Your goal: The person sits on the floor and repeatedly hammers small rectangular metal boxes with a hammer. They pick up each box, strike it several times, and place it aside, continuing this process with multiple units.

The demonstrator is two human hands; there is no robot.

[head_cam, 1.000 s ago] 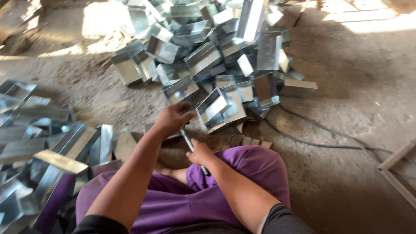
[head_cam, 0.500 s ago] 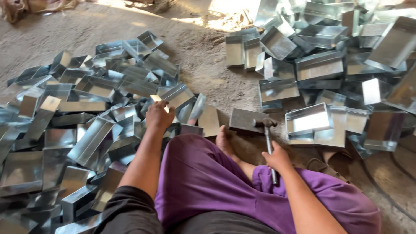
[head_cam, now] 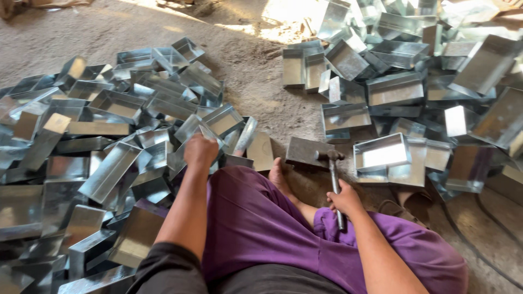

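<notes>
My left hand [head_cam: 200, 152] is closed around the edge of a folded sheet-metal tray [head_cam: 194, 129] at the near side of the left pile [head_cam: 98, 136]. My right hand [head_cam: 345, 200] grips the handle of a hammer [head_cam: 333, 173], whose head rests against a flat dark metal block [head_cam: 306, 151] on the ground. I sit cross-legged in purple trousers [head_cam: 256, 223], with a bare foot [head_cam: 279, 177] just left of the hammer.
A second heap of shiny metal trays [head_cam: 414, 92] fills the right and upper right. A bare strip of dirt floor [head_cam: 250, 81] runs between the two piles. A dark cable [head_cam: 479, 245] lies on the ground at the far right.
The view has swung left from the right heap toward the left pile. My left hand has reached out to the left pile and closed on a tray. The hammer stays in my right hand.
</notes>
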